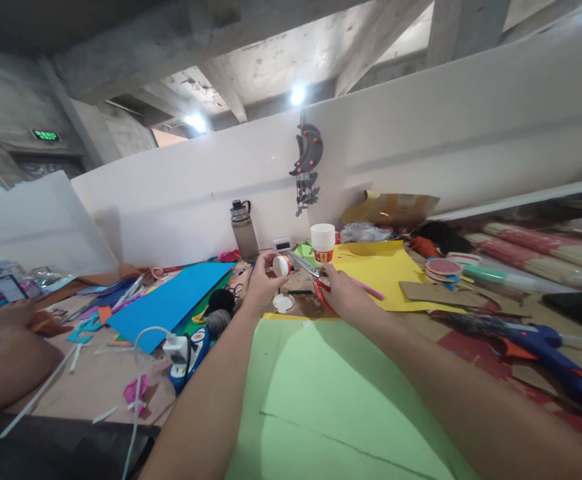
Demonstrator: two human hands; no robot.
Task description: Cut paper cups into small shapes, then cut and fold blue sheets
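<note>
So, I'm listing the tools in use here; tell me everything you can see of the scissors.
The scissors have silvery, metal-looking blades and red handles, probably plastic. The right hand grips them by the handles, partly covering these; some red shows below the hand. The blades point forward and to the left, close to the white piece with a red edge in the left hand. Whether they touch it, or how wide they open, is hard to tell.

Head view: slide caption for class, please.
Left hand holds a round red-edged white piece; right hand, red-handled scissors.
</note>
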